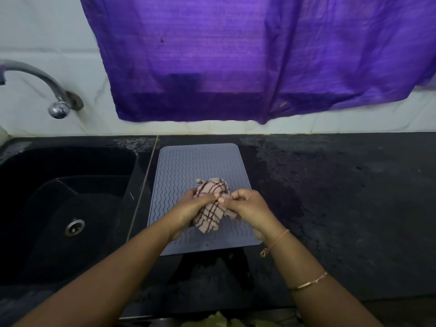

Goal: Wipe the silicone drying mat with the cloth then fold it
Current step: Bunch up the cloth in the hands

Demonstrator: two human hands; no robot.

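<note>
A grey-blue silicone drying mat (188, 166) with wavy ridges lies flat on the black counter, just right of the sink. Over its near half, both hands hold a bunched pink cloth (212, 210) with dark brown check lines. My left hand (192, 206) grips the cloth from the left side. My right hand (247, 206) pinches its right edge with thumb and fingers. The cloth hangs crumpled between the two hands, and I cannot tell if it touches the mat.
A black sink (66, 208) with a metal drain lies to the left, with a chrome tap (42, 88) above it. A purple curtain (259, 55) hangs over the white tiled wall. The black counter (342, 197) extends to the right.
</note>
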